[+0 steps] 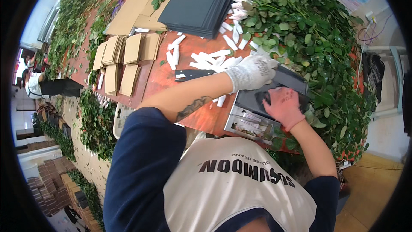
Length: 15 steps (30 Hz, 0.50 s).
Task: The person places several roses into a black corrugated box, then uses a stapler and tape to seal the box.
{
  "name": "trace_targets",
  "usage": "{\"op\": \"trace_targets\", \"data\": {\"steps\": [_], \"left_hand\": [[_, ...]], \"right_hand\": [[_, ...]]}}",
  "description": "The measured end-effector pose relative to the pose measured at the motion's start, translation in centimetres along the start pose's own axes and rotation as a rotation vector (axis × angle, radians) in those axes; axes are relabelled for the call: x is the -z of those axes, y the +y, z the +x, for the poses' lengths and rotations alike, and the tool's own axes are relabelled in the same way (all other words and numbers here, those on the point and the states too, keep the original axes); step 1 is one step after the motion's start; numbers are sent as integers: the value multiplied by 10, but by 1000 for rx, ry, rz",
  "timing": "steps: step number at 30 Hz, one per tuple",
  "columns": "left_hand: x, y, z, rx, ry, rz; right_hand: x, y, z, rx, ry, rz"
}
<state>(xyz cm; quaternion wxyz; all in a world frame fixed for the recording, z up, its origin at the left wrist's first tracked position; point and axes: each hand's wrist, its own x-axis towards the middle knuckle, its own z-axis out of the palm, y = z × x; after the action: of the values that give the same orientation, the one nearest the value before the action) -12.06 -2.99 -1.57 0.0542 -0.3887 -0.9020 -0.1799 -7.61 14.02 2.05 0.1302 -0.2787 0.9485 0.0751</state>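
My left hand [254,72], in a white knit glove, rests with curled fingers over the upper part of a dark sheet [251,98]. Whether it grips anything is hidden. In a pink glove, my right hand [285,106] lies on the sheet's lower right part, beside a blurred black thing; its hold cannot be made out. The sheet lies over a metal-edged tray [229,124] that has a clear packet and plant scraps inside. White foam-like sleeves [206,58] lie scattered left of my left hand, near a black strip [190,75].
Leafy green stems [309,32] are heaped at the right. Dark sheets [196,3] and brown cardboard sheets [128,6] are stacked at the back, with folded cardboard pieces [132,50] nearer. Another person [35,83] stands far left beside more foliage [67,29].
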Motion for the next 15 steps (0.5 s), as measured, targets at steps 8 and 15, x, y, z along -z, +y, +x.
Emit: {"op": "trace_targets", "data": {"steps": [8,15], "left_hand": [[-14,10,-118,403,623,-191],[-79,-31,-158,1243,138,23]], "right_hand": [[-14,-6,27,-197,61,43],[-15,-14,24,-214,172,-50]]}}
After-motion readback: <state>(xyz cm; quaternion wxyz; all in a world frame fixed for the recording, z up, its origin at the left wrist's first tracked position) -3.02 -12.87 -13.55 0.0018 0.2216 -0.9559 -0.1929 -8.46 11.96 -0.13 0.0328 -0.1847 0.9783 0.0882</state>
